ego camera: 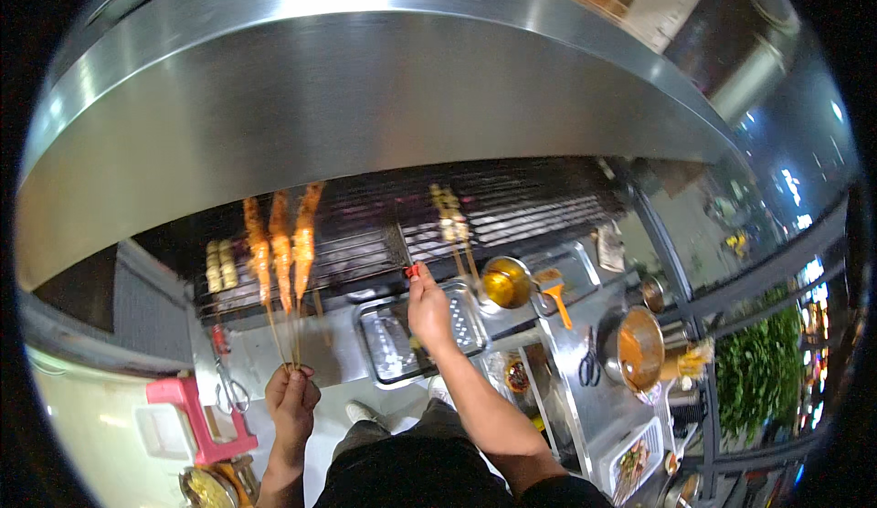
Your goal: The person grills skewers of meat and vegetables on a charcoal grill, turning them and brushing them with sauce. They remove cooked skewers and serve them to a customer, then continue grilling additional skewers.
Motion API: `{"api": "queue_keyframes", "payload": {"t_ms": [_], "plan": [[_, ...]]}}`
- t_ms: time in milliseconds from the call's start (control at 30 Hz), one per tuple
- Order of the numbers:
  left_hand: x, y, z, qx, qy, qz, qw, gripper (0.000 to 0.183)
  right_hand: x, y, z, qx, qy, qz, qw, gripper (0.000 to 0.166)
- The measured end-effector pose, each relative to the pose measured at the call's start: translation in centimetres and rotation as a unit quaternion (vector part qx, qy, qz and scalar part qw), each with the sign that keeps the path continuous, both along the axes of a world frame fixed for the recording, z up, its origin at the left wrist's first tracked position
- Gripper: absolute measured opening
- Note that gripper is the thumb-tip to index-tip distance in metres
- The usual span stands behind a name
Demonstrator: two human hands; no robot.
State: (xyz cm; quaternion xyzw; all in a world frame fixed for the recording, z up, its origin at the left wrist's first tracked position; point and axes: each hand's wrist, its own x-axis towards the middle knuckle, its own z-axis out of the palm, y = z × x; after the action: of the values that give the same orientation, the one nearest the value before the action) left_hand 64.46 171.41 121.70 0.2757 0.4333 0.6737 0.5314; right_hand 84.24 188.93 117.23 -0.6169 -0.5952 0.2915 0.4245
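Note:
My left hand (292,397) pinches the wooden sticks of three skewers of glazed, orange-brown food (281,254), which fan out over the left part of the grill grate (356,253). My right hand (429,302) grips the red handle (412,271) of a tool whose dark, blurred far end reaches over the grate. Two pale skewers (220,265) lie at the grill's left end, and two more pale skewers (449,213) lie right of the tool. Below my right hand is a metal tray (390,347). A bowl of yellow oil (505,282) stands right of it.
A steel hood (384,90) overhangs the grill. At right are an orange-handled brush (558,302), black-handled scissors (589,364), a steel bowl of orange-brown sauce (638,347) and a white basket of skewers (634,463). A pink stool (199,419) stands at lower left.

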Motion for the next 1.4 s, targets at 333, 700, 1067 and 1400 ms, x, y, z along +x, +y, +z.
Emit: {"api": "queue_keyframes", "payload": {"t_ms": [333,700,1067,1400], "plan": [[12.6,8.2,-4.4,-0.001,0.024,0.050,0.998,0.022,25.9,-3.6,6.0,-0.138,0.642,-0.087,0.749,0.027],[15.5,13.1,-6.6,-0.072,0.044,0.078,0.993,0.018,70.2,0.0,-4.0,-0.116,0.464,-0.398,0.782,0.024],[17.2,14.2,-5.9,-0.149,0.067,0.115,0.980,0.021,81.5,-0.4,-9.5,-0.191,0.416,-0.341,0.821,0.034],[19.4,13.6,-5.3,-0.118,0.054,0.107,0.986,0.021,61.1,0.1,-4.4,-0.058,-0.037,-0.227,0.971,0.021]]}}
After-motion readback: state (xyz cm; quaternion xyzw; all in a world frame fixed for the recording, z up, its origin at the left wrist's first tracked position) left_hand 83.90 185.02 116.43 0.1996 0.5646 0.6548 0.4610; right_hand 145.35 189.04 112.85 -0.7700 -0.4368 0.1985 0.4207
